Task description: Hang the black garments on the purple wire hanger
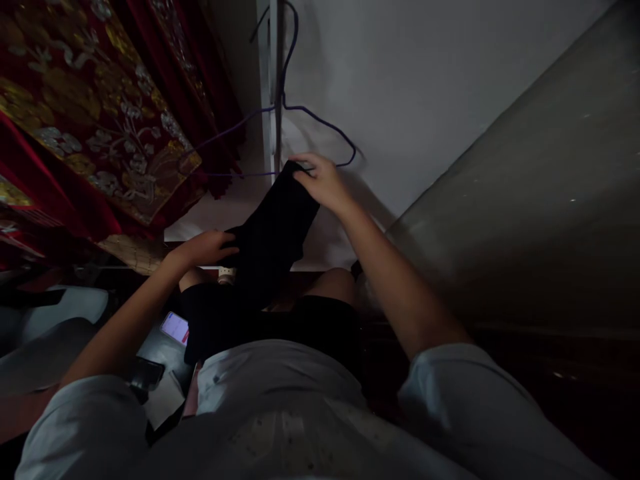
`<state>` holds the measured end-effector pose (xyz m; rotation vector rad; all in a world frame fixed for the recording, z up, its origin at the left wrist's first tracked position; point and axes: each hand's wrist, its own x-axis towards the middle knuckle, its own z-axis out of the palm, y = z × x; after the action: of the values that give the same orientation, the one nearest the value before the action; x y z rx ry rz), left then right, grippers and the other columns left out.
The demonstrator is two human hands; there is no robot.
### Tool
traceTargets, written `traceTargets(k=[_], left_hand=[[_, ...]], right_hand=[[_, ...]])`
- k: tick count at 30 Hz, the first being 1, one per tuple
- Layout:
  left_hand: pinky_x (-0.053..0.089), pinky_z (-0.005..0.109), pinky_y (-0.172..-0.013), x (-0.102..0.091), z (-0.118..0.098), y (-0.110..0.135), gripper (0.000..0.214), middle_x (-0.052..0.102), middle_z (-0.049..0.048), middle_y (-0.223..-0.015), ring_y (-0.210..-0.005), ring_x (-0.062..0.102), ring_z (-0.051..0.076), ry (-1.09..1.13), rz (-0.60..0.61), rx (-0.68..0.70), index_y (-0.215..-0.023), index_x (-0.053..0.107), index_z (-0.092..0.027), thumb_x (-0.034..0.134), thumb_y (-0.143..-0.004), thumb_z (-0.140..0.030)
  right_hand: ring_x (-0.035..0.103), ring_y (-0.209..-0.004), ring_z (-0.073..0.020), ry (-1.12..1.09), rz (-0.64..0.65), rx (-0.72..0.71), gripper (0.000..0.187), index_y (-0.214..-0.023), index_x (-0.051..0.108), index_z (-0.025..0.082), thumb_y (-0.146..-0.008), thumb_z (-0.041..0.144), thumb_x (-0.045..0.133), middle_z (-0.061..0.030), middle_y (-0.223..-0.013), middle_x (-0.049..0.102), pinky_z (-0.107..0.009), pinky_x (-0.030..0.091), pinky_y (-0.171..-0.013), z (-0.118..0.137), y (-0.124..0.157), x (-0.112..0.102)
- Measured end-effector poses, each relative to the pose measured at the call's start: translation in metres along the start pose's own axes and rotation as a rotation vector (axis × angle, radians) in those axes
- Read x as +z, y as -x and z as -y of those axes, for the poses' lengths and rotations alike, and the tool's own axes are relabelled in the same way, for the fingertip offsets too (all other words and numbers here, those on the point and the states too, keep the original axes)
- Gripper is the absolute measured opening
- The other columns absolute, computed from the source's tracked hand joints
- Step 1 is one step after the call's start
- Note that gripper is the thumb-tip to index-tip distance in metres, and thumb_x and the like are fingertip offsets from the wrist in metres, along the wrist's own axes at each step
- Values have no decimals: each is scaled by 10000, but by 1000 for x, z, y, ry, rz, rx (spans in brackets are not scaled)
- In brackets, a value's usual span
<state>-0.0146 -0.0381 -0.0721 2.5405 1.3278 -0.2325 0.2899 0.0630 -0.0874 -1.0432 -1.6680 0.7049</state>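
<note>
A black garment (pixel 273 243) stretches between my two hands in front of my knees. My right hand (pixel 323 180) pinches its upper end close to the lower bar of a purple wire hanger (pixel 320 123) that hangs against a white wall. My left hand (pixel 207 247) grips the garment's lower left edge, fingers curled on the cloth. The rest of the garment drapes down onto my lap.
A red and gold embroidered cloth (pixel 95 113) hangs at the upper left. A lit phone (pixel 175 327) and a dark device (pixel 147 373) lie on a surface at the lower left. A grey slanted panel (pixel 540 200) fills the right side. The room is dim.
</note>
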Motion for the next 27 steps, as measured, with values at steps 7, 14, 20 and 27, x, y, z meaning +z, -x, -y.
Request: traceTargets(k=[7,14,20,27], left_hand=[[459,332,-785,-5,11,14,320,733,124,-996,-905,678,270,-91,88,-112,-1021,715,-156,536,-983,-419],[468,433,-1033,-42,24,6,367,679,130,-1063,-1107,620,282,6,-302,20,-876,655,-166,420,-1013,-413],[49,616,-1276,-93,-5,-8,140,500,89,-1521,-1532,244,355,74,-695,94,-848,622,-184,597,-917,-303],[365,508,-1195,-111,-45,-43,240,611,103,-1356,-1400,472,315,274,-691,220,-1106,645,-217,661,-883,-303]], right_hand=[[291,-549,-106,158,-210,149,447,-532,298,218,-866,298,583,30,-555,267,-287,232,-545,-20,21,-16],[225,-539,-104,353,-371,41,438,-512,250,223,-784,224,593,28,-522,186,-302,161,-517,21,55,-72],[226,-531,-105,288,-358,20,458,-500,274,223,-793,247,625,30,-505,185,-287,169,-500,27,57,-69],[486,-633,-150,153,-308,-25,323,-626,495,216,-903,346,595,13,-601,450,-279,415,-629,19,74,-36]])
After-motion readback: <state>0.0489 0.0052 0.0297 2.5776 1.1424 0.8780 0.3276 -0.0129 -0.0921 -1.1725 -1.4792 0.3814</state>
